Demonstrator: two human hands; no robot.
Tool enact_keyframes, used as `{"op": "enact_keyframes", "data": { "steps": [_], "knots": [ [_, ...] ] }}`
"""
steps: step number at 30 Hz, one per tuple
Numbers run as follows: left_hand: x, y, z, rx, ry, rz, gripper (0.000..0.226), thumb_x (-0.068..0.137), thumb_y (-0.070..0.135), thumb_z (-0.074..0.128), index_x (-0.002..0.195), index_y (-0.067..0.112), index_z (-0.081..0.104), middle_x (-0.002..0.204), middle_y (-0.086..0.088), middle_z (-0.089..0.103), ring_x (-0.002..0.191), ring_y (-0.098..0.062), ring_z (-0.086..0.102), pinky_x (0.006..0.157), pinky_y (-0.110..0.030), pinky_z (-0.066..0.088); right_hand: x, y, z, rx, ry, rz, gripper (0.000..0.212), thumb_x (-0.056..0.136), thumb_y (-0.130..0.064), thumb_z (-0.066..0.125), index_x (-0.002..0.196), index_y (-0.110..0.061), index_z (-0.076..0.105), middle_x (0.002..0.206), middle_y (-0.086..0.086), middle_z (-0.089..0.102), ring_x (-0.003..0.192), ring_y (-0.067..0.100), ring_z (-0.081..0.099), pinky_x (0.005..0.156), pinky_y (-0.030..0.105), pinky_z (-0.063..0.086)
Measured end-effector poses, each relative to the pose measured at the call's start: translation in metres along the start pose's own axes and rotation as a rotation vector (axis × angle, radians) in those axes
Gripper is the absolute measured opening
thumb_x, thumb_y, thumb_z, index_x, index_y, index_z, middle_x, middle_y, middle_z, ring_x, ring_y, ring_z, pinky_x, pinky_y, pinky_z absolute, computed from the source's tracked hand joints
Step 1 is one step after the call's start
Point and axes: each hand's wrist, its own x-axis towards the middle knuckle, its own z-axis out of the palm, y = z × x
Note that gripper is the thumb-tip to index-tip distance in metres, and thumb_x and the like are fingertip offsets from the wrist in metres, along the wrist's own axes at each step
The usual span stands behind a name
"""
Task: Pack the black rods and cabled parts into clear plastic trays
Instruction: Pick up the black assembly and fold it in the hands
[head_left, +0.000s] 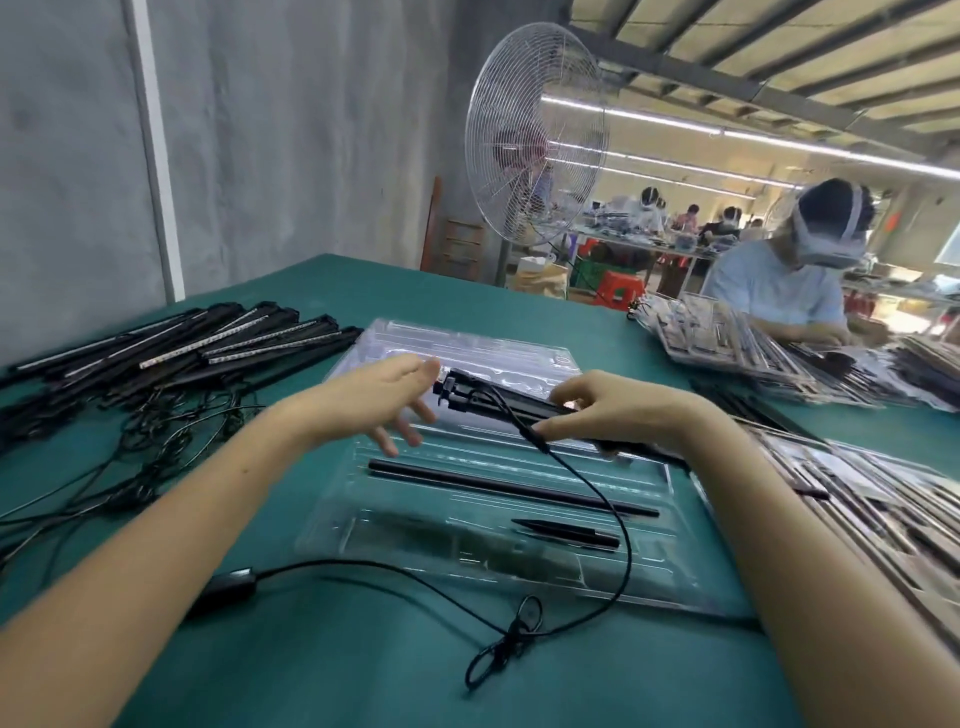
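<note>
Cabled rod (498, 402) is pinched in my right fingers (558, 428) over the clear tray (649, 587). Left fingers (415, 408) spread loose beside its end.

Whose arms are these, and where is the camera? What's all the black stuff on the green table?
The camera sits on a person's head and looks down, so the arms are that person's own. The right hand holds a black bar over a clear plastic tray. The bar's cable hangs down onto the green table. The left hand is open beside the bar's end. In the tray lie a long black rod and a short pointed piece. More black bars are piled at the left, and a stack of trays lies at the right.
</note>
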Motion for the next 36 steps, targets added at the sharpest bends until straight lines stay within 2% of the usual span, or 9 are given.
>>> {"op": "enact_keyframes", "data": {
  "steps": [4, 8, 12, 17, 21, 26, 29, 33, 36],
  "knots": [
    [0.011, 0.000, 0.012, -0.156, -0.023, 0.117, 0.044, 0.090, 0.033, 0.058, 0.132, 0.032, 0.044, 0.095, -0.007, 0.065, 0.080, -0.016, 0.069, 0.065, -0.026, 0.056, -0.001, 0.002, 0.010, -0.036, 0.024, -0.039, 0.030, 0.079, -0.054, 0.065, 0.076, -0.025, 0.057, 0.055, -0.011, 0.047, 0.042, 0.003, 0.044, 0.044, 0.014, 0.035],
    [0.008, -0.011, 0.012, -0.145, -0.121, 0.172, 0.025, 0.089, 0.021, 0.062, 0.113, 0.022, 0.065, 0.073, 0.003, 0.065, 0.069, -0.012, 0.063, 0.067, -0.025, 0.056, -0.005, 0.006, 0.017, 0.050, -0.056, -0.025, 0.030, 0.077, -0.052, 0.069, 0.084, -0.024, 0.061, 0.055, -0.012, 0.049, 0.046, 0.007, 0.045, 0.050, 0.019, 0.040],
    [-0.002, -0.033, 0.003, -0.181, -0.194, 0.082, 0.026, 0.083, 0.024, 0.066, 0.109, 0.023, 0.070, 0.068, 0.004, 0.064, 0.067, -0.015, 0.062, 0.066, -0.023, 0.054, -0.005, 0.009, 0.028, -0.120, -0.091, 0.015, 0.064, 0.076, -0.061, 0.063, 0.125, -0.021, 0.053, 0.107, -0.011, 0.055, 0.096, 0.008, 0.055, 0.093, 0.029, 0.045],
    [-0.014, -0.058, -0.015, -0.200, -0.182, -0.021, 0.028, 0.076, 0.030, 0.068, 0.103, 0.027, 0.073, 0.069, 0.000, 0.060, 0.065, -0.014, 0.058, 0.062, -0.026, 0.051, -0.007, 0.020, 0.043, 0.023, -0.161, 0.054, 0.047, 0.075, -0.054, 0.068, 0.110, -0.023, 0.058, 0.072, -0.016, 0.058, 0.060, 0.000, 0.056, 0.057, 0.011, 0.037],
    [-0.016, -0.067, -0.017, -0.145, -0.199, -0.070, 0.020, 0.084, 0.024, 0.066, 0.102, 0.029, 0.074, 0.075, -0.003, 0.066, 0.070, -0.016, 0.065, 0.061, -0.023, 0.052, -0.007, 0.034, 0.047, -0.006, -0.139, 0.072, 0.033, 0.078, -0.043, 0.072, 0.104, -0.026, 0.061, 0.081, -0.012, 0.061, 0.073, 0.004, 0.055, 0.065, 0.020, 0.039],
    [-0.017, -0.072, -0.010, -0.050, -0.139, -0.033, 0.026, 0.092, 0.011, 0.059, 0.105, 0.029, 0.072, 0.095, -0.018, 0.070, 0.072, -0.014, 0.066, 0.058, -0.022, 0.051, -0.007, 0.045, 0.049, 0.096, -0.090, 0.082, 0.011, 0.083, -0.025, 0.071, 0.091, -0.027, 0.064, 0.083, -0.009, 0.065, 0.073, 0.003, 0.059, 0.065, 0.012, 0.044],
    [-0.017, -0.074, -0.010, -0.002, -0.104, 0.005, 0.028, 0.092, 0.013, 0.060, 0.102, 0.035, 0.073, 0.087, -0.010, 0.071, 0.072, -0.012, 0.066, 0.055, -0.021, 0.049, -0.008, 0.048, 0.051, 0.137, -0.024, 0.061, 0.009, 0.086, -0.021, 0.067, 0.092, -0.027, 0.066, 0.085, -0.007, 0.068, 0.072, 0.003, 0.061, 0.063, 0.009, 0.049],
    [-0.017, -0.080, -0.018, 0.094, -0.099, 0.034, 0.026, 0.090, 0.026, 0.062, 0.104, 0.047, 0.069, 0.095, 0.006, 0.073, 0.072, -0.005, 0.060, 0.058, -0.017, 0.045, -0.008, 0.050, 0.055, 0.138, 0.065, 0.014, 0.012, 0.085, -0.020, 0.067, 0.091, -0.031, 0.069, 0.080, -0.006, 0.067, 0.073, 0.009, 0.060, 0.074, 0.025, 0.052],
    [-0.015, -0.087, -0.021, 0.143, -0.089, 0.036, 0.026, 0.087, 0.032, 0.064, 0.104, 0.051, 0.067, 0.101, 0.012, 0.072, 0.083, -0.009, 0.063, 0.075, -0.023, 0.048, -0.008, 0.053, 0.058, 0.121, 0.130, -0.005, 0.012, 0.085, -0.021, 0.067, 0.088, -0.033, 0.070, 0.081, -0.006, 0.065, 0.070, 0.005, 0.058, 0.071, 0.020, 0.049]
  ]
}}
